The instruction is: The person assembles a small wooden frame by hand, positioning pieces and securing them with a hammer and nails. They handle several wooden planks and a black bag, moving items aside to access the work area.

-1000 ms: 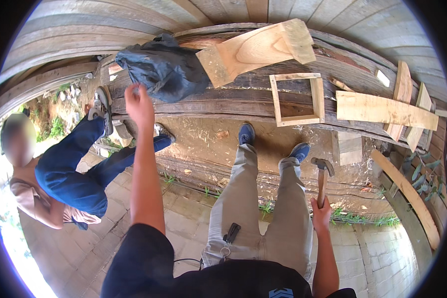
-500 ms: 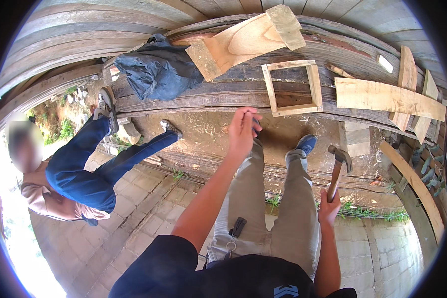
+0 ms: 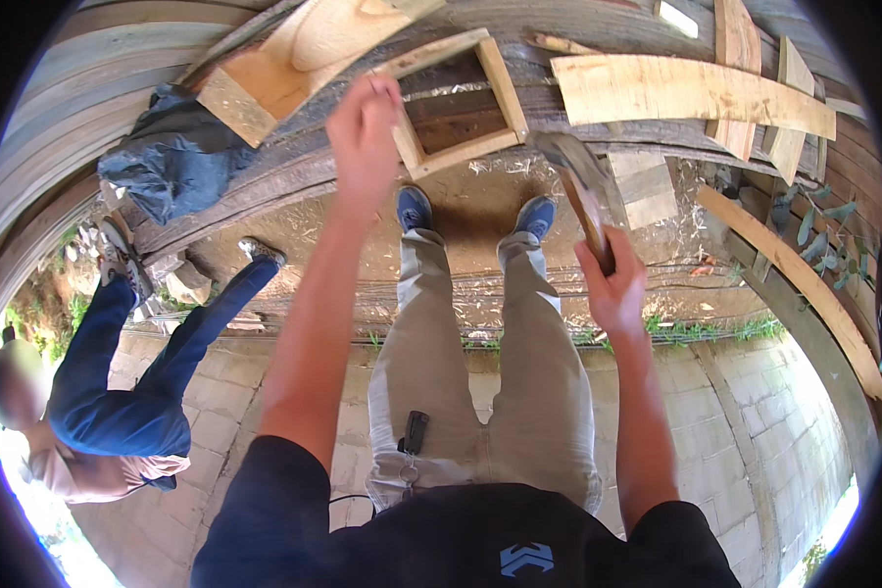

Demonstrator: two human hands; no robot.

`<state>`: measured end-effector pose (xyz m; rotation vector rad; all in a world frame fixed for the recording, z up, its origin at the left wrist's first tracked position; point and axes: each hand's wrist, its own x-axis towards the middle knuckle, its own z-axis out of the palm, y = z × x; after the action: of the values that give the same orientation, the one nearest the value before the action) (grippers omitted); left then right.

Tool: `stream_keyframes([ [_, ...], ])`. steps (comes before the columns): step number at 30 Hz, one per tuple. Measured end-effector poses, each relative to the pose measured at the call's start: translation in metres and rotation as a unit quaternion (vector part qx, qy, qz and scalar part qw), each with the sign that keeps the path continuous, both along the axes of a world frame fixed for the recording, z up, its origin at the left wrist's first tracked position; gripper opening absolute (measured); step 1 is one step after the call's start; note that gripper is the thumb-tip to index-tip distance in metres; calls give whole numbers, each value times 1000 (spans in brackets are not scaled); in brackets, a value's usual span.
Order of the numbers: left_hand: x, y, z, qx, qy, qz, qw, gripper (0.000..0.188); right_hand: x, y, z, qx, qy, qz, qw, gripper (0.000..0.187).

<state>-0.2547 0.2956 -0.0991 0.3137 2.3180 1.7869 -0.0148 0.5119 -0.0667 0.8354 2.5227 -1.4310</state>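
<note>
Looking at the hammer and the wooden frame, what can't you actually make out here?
Head view only:
- Hammer: head blurred; right hand covers the handle's lower end.
- Square wooden frame: left side hidden behind left hand; whether the hand pinches anything is too small to tell.
- Large notched board: cut off by the top edge.

My outdoor carpentry spot, weathered grey plank workbench [image 3: 265, 196] far ahead, pale sawn boards [image 3: 686, 93] on it, concrete-block paving [image 3: 755, 412] underfoot
</note>
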Motion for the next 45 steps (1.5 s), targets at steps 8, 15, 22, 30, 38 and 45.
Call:
stream_keyframes([
  [8, -66, 7, -36, -67, 58, -9, 996, 23, -13, -6, -22, -13, -73, -20, 997, 21],
  [15, -63, 20, -54, -85, -6, -54, 995, 48, -12, -12, -40, 56, -61, 14, 996, 21],
  [22, -63, 20, -67, -50, -14, -32, 998, 53, 3, -28, -50, 77, -21, 1, 997, 21],
  [30, -64, 19, -68, -20, -42, -21, 999, 56, 6, -39, -47, 48, -4, -79, 996, 16],
  [38, -64, 18, -68, -39, -17, -13, 999, 56, -2, -42, -45, 56, -65, -67, 994, 17],
  [45, -64, 19, -73, 22, -45, -13, 999, 55, -6, -44, -46, 46, -60, -49, 996, 18],
])
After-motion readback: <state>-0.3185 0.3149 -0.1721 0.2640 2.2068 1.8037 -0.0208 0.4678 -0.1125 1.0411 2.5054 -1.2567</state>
